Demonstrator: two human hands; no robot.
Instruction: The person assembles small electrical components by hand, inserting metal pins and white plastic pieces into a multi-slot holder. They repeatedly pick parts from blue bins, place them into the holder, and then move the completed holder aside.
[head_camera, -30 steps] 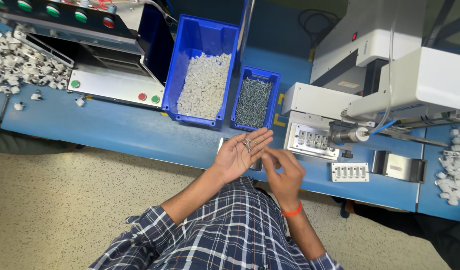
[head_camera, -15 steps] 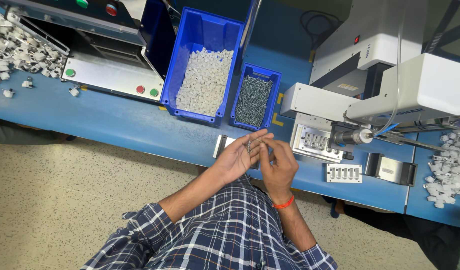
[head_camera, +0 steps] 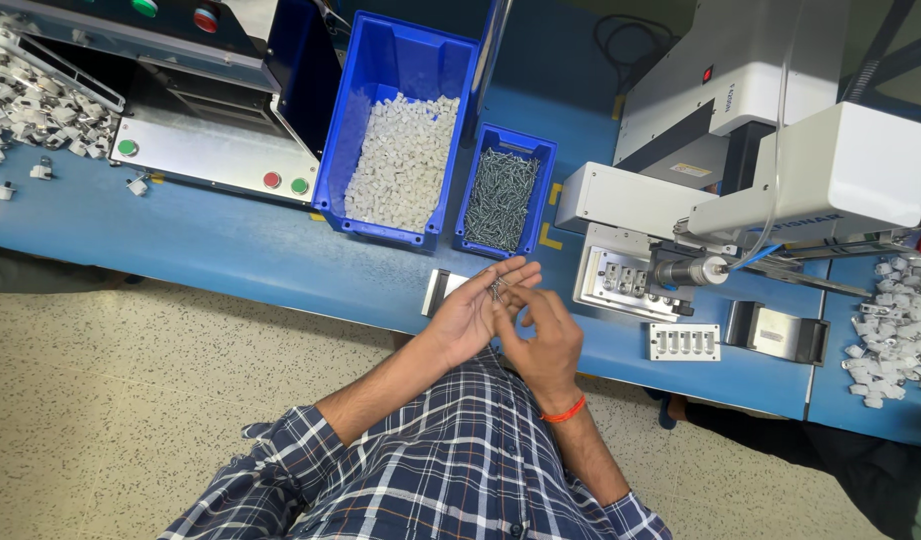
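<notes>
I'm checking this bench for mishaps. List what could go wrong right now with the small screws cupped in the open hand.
1. The loose small metal screws lie in the open left hand, which is at the edge of the blue workbench; while the right hand picks at them, some might slip to the speckled floor.
2. The screw points could prick the palm.

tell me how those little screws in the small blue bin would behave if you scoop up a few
The screws look like thin metal pins, so probably stiff and light singly. Heaped loose in the small blue bin, they would likely slip between fingers and roll. The left hand cups a few, the right hand picking at them.
</notes>
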